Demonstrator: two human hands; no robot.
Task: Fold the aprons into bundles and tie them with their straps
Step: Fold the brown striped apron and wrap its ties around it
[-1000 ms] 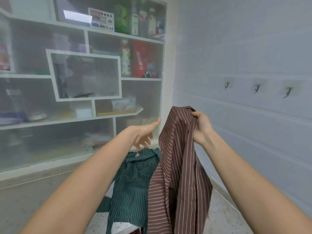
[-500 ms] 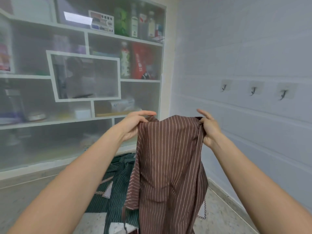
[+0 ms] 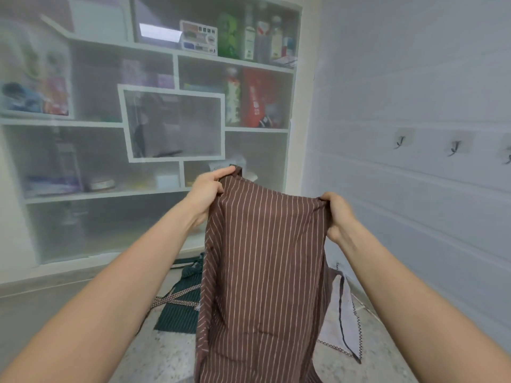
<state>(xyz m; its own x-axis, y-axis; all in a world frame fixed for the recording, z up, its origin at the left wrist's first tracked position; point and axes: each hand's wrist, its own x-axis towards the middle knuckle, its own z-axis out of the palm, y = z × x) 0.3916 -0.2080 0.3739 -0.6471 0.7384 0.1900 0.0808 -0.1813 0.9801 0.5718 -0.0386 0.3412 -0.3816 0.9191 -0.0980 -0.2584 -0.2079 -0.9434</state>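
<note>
Brown white-striped cloth apron (image 3: 262,272): light, limp, drapes. Left hand (image 3: 206,193) and right hand (image 3: 338,214) grip pinches top corners; best hold pts.

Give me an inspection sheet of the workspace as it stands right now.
Surface: speckled floor, partly covered by cloth.
Job's things: brown striped apron held up, hanging; green striped apron lying on the floor behind it; pale cloth at its right.
Clutter: nothing seen.
Grippers: left hand and right hand each grip a top corner of the brown apron.
Cables: nothing seen.
Surroundings: white shelves with bottles and boxes; wall hooks at right, bare.
</note>
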